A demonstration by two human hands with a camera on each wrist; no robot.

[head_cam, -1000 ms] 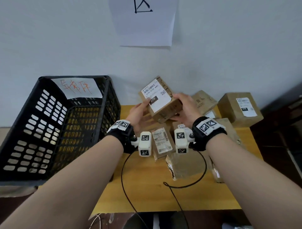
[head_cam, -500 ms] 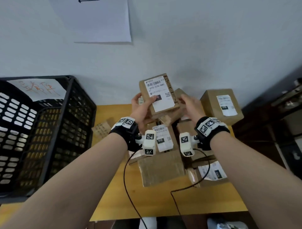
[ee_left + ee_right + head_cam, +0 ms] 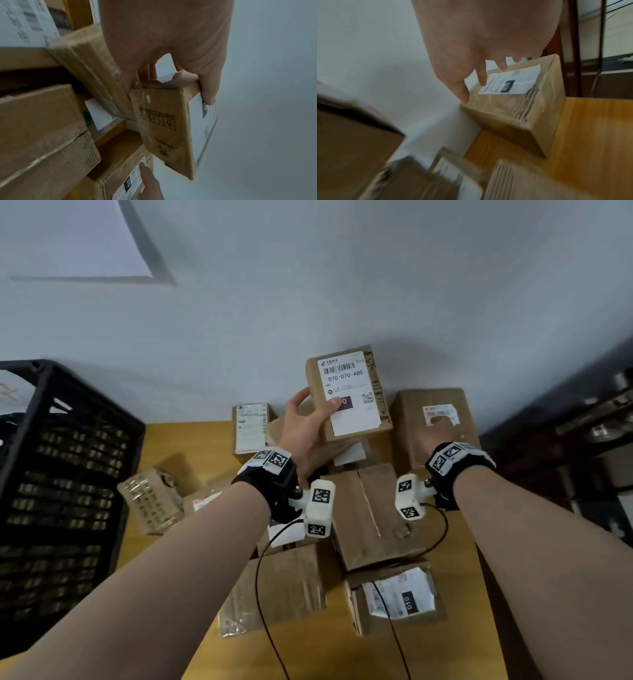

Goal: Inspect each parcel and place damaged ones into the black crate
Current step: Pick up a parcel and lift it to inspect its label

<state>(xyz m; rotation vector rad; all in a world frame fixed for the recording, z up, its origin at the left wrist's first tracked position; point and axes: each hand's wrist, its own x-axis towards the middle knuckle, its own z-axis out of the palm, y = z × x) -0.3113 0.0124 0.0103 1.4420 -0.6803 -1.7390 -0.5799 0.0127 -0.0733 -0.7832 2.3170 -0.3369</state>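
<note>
Nearest to me, several taped cardboard parcels are lying crowded on the wooden table (image 3: 164, 642), one with an "010" label (image 3: 399, 597) facing up at the front. Above them, the left hand (image 3: 305, 429) is gripping a small flat parcel marked 070-070-A80 (image 3: 349, 393), thumb pressing on its label face and fingers curling behind, as the left wrist view confirms. The parcel is being held upright in the air, its long axis standing roughly vertical and its label turned toward the person.

To its right, the right hand (image 3: 440, 433) is holding nothing; its fingers are reaching out relaxed, fingertips just over or touching the top of a larger box (image 3: 431, 426) standing at the back against the wall. Contact itself is too blurred to call.

The black crate (image 3: 68, 460) is sitting well off to the left, past the table's edge. So the left hand is both the one carrying the parcel and the nearer to the crate; if this parcel is judged damaged, a leftward swing would deliver it. I am seeing no obvious tear on its visible faces.
</note>
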